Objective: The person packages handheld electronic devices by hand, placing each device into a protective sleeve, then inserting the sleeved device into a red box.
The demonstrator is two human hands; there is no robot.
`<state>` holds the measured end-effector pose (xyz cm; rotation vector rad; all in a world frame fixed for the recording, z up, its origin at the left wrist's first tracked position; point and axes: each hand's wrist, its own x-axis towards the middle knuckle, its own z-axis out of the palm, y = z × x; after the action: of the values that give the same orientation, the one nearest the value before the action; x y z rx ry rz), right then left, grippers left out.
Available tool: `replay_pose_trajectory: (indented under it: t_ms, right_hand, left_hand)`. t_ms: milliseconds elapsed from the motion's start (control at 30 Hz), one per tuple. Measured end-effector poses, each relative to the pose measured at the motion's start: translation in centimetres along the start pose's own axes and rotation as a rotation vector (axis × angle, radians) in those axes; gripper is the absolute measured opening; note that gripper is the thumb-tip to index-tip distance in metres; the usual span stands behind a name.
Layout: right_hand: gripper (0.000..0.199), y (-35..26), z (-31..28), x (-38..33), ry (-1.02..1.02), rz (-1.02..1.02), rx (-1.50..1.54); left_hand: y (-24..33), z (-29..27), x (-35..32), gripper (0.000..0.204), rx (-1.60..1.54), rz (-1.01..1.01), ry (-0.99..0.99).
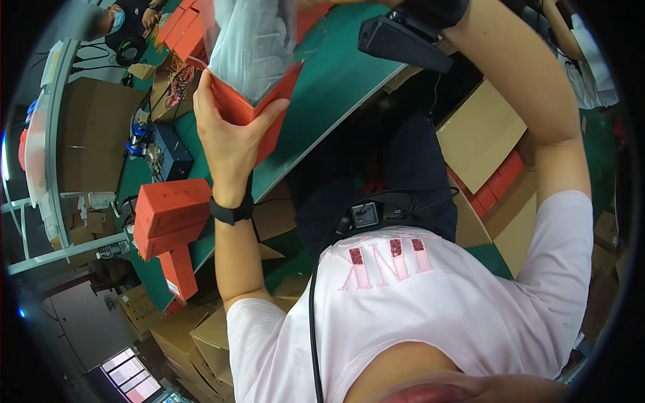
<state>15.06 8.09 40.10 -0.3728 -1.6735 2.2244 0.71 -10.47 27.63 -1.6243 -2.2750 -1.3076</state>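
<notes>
Bagging step: left hand (228, 138) clamped on open red box (259, 107) upper centre, clear plastic bag (252, 43) going in; right hand off-frame, grip unknown; next, seat bag fully.

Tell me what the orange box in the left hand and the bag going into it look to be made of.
Orange box: likely matte cardboard, with flat folded flaps, crisp creases and no shine.
Bag: seemingly thin translucent plastic film, greyish, wrinkled, with soft glare.
The left hand grips the box from below.

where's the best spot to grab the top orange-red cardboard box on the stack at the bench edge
Probably across the long side faces of the top orange-red cardboard box, coming from above. It lies flat on the stack with its broad top face bare, clear of the left hand.
</notes>
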Motion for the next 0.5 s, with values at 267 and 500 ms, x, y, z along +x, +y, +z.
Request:
replay_pose_trajectory:
  t_ms: [267, 500]
  right_hand:
    - [0.051, -1.8, -5.1, 6.3, 0.180, -0.055, -0.441]
    - [0.053, -0.5, -0.7, 8.6, 0.090, -0.003, -0.580]
  left_hand:
    - [-0.6, 3.6, -2.7, 0.108, -0.174, -0.055, 0.279]
    - [-4.9, 3.8, -4.0, 0.111, -0.164, -0.084, 0.444]
